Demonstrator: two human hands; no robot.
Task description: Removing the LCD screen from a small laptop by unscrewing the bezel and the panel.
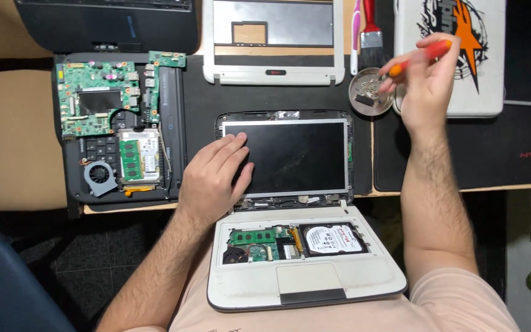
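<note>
A: Left hand (213, 178) flat on the bare screen panel (285, 157), palm down, fingers spread, gripping nothing. Panel lies face-up in its black back cover (287, 115) at the desk edge; bezel (273, 40) is off and parked further back.

B: Right hand (428, 77)?

A: Closed around an orange-handled screwdriver (419, 56), tip over the small round metal dish (370, 91) just right of the panel's top corner. Bits in the dish, too small to identify.

B: Advice for this step?

A: My read: press through the palm near the panel's left edge, not fingertips mid-glass. Bare panels flex. Tip low in the dish so nothing bounces out.

B: Base unit?

A: White, open, resting on the lap and touching the desk edge. Hard drive (333, 240) and memory stick (251, 236) exposed. Hinge area (290, 200) looks loose, so I'd avoid sliding the panel sideways.

B: Clutter?

A: Second stripped board (96, 98) with fan (99, 175) well left. Brush (371, 37) behind the dish.
</note>
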